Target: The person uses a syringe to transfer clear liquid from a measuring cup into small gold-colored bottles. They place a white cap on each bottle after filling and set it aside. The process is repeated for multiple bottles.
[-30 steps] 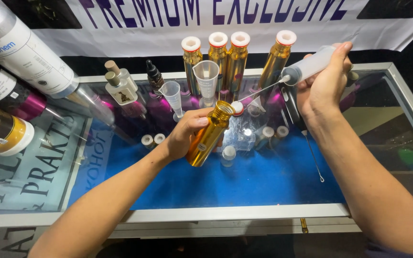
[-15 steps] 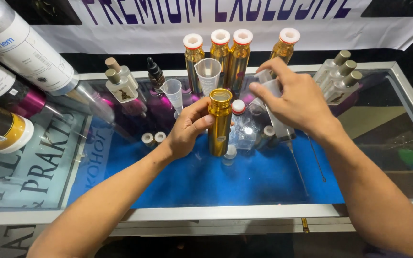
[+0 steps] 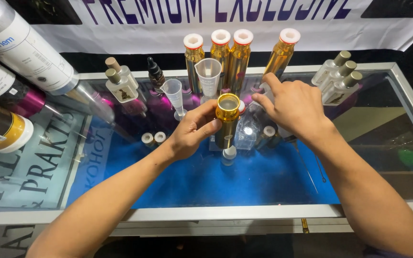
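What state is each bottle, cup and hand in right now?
Gold metal bottle: upright, mouth open, gripped.
Left hand: closed around the gold metal bottle.
Right hand: empty, index finger extended.
Four gold bottles at the back: upright, white-capped.
Clear plastic measuring cups: upright, look empty.
Three clear spray bottles: capped, leaning.
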